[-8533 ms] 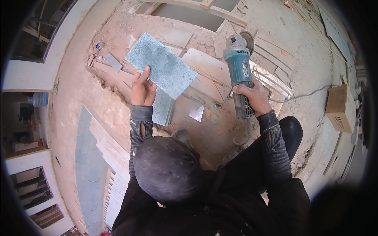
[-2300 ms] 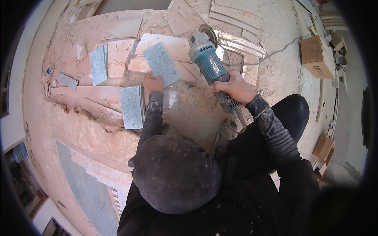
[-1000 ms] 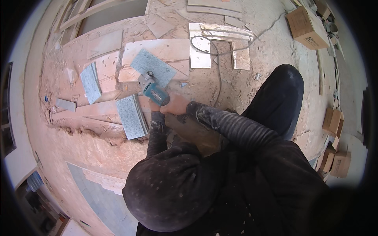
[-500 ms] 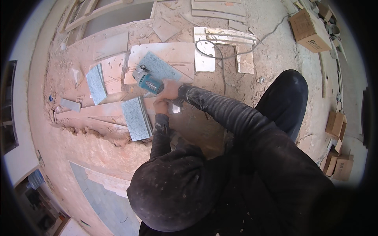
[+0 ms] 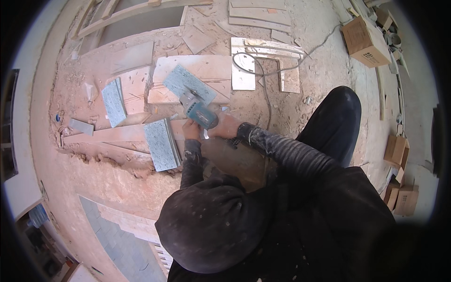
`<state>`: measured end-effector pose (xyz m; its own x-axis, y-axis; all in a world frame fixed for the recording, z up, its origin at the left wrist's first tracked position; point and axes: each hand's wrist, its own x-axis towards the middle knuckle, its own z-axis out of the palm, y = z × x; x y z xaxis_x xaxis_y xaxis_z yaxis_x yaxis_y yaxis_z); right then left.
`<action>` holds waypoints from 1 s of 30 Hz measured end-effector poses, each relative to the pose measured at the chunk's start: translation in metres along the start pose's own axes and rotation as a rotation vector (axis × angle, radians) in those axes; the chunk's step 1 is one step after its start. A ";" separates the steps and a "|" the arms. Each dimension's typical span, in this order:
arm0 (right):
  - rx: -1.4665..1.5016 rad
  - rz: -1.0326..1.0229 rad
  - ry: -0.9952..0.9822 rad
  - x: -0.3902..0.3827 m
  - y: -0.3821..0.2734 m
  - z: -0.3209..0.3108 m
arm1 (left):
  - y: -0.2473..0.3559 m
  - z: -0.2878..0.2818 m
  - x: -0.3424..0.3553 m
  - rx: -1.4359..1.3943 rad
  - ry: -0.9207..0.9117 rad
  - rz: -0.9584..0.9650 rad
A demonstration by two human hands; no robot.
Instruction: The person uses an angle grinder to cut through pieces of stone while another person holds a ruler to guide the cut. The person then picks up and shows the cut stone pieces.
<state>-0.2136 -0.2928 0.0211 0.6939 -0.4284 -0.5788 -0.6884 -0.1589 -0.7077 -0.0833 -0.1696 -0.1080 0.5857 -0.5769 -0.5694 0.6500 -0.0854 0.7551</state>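
Note:
A teal angle grinder (image 5: pixel 201 114) points up and left, its metal head and disc end over a blue-grey speckled tile (image 5: pixel 188 82). My right hand (image 5: pixel 226 126) is closed around the rear of the grinder's body. Right beside the grinder's lower left side is my left hand (image 5: pixel 191 130); its fingers are partly hidden and I cannot tell what they grip. A small white piece (image 5: pixel 205 135) shows between my hands. The speckled tile lies slanted on a larger dusty pinkish slab (image 5: pixel 162 89).
A stack of speckled tiles (image 5: pixel 160 145) lies left of my left arm, with another tile piece (image 5: pixel 114 102) farther left. A grey cable (image 5: pixel 266 96) loops over white slab pieces (image 5: pixel 243 75). Cardboard boxes (image 5: pixel 364 44) stand at the right. Rubble and offcuts litter the dusty floor.
The grinder and my right hand have moved right and toward me, uncovering more of the tile's middle. My left hand has stayed nearly in place.

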 end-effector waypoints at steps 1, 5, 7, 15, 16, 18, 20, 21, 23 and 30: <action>0.020 -0.009 -0.004 0.003 -0.003 0.001 | 0.000 0.001 -0.001 0.001 -0.016 0.020; 0.068 -0.047 -0.003 0.026 -0.018 0.004 | 0.002 0.008 -0.009 0.066 -0.049 0.142; 0.023 -0.047 0.021 0.038 -0.031 0.001 | 0.003 0.009 -0.011 0.166 -0.024 0.236; -0.044 -0.141 -0.023 0.072 -0.035 -0.024 | 0.010 0.012 -0.008 0.020 -0.012 -0.055; -0.055 -0.183 -0.018 0.070 -0.033 -0.026 | 0.010 0.010 -0.007 0.037 -0.015 -0.055; -0.061 -0.149 -0.045 0.061 -0.025 -0.031 | 0.008 0.008 -0.006 0.018 -0.020 -0.061; -0.073 -0.116 -0.055 0.042 -0.025 -0.036 | 0.008 0.003 -0.006 0.004 -0.021 -0.064; -0.081 -0.099 -0.048 0.030 -0.026 -0.037 | 0.008 0.001 -0.004 0.000 -0.025 -0.063; -0.069 -0.075 -0.041 0.014 -0.022 -0.037 | 0.008 0.001 -0.003 0.011 -0.025 -0.061; -0.006 -0.044 0.014 0.018 -0.002 -0.016 | -0.001 0.002 -0.001 0.357 -0.119 0.284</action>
<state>-0.2032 -0.3143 0.0187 0.7209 -0.4331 -0.5411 -0.6581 -0.1831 -0.7303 -0.0854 -0.1705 -0.1073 0.6433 -0.7051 -0.2985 0.2525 -0.1727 0.9521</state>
